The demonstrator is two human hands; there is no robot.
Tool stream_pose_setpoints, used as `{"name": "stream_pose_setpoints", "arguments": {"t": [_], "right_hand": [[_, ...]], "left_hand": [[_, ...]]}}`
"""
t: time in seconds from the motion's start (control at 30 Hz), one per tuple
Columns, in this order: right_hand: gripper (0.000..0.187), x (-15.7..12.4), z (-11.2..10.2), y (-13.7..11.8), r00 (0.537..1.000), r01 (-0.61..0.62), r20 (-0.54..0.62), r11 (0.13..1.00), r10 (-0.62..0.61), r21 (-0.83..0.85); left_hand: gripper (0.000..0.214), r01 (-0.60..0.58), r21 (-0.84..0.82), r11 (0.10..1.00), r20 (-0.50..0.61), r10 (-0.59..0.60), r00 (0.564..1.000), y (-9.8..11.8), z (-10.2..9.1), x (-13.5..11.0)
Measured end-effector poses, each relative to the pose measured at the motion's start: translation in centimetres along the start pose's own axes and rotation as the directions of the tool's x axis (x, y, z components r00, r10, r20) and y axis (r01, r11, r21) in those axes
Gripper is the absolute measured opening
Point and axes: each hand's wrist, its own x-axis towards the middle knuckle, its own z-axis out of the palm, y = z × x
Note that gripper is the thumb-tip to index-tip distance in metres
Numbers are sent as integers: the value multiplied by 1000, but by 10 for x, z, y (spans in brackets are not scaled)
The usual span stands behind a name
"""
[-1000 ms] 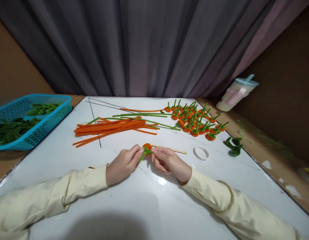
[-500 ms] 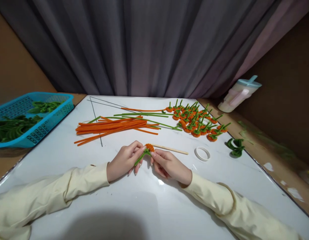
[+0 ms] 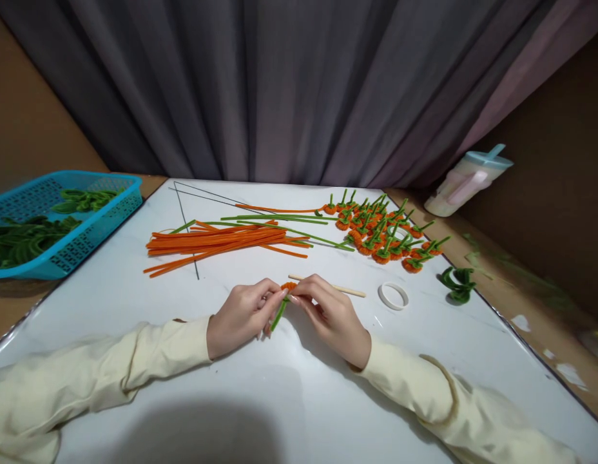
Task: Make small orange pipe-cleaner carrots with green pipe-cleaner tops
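Note:
Both my hands meet at the middle of the white table (image 3: 299,399). My left hand (image 3: 243,316) and my right hand (image 3: 328,312) pinch a small orange pipe-cleaner flower (image 3: 288,286) whose green stem (image 3: 278,314) points down and toward me. The fingers of both hands are closed on it, and most of the orange head is hidden by my fingertips. A thin wooden stick (image 3: 347,290) lies just behind my right hand.
A bundle of orange pipe cleaners (image 3: 216,245) and green ones (image 3: 279,222) lies behind my hands. Several finished orange flowers (image 3: 381,232) are piled at the back right. A white tape ring (image 3: 393,296), green loops (image 3: 456,283), a blue basket (image 3: 62,225) of green pieces and a lidded cup (image 3: 466,180) stand around.
My right hand has turned over onto the flower, covering more of its orange head. The green stem has swung down toward me. The view has shifted slightly.

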Motion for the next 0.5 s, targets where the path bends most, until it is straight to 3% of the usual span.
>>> {"name": "stream_pose_setpoints", "arguments": {"t": [0.13, 0.27, 0.5], "right_hand": [[15, -6, 0, 0, 993, 114, 64, 973, -103, -201], [22, -10, -2, -2, 985, 163, 116, 899, -126, -408], [19, -7, 3, -1, 1000, 27, 11, 991, -26, -129]], "left_hand": [[18, -58, 31, 998, 5, 58, 998, -2, 3, -2], [18, -90, 61, 994, 8, 89, 996, -2, 3, -4], [15, -199, 202, 959, -8, 205, 979, -5, 3, -4]]}}
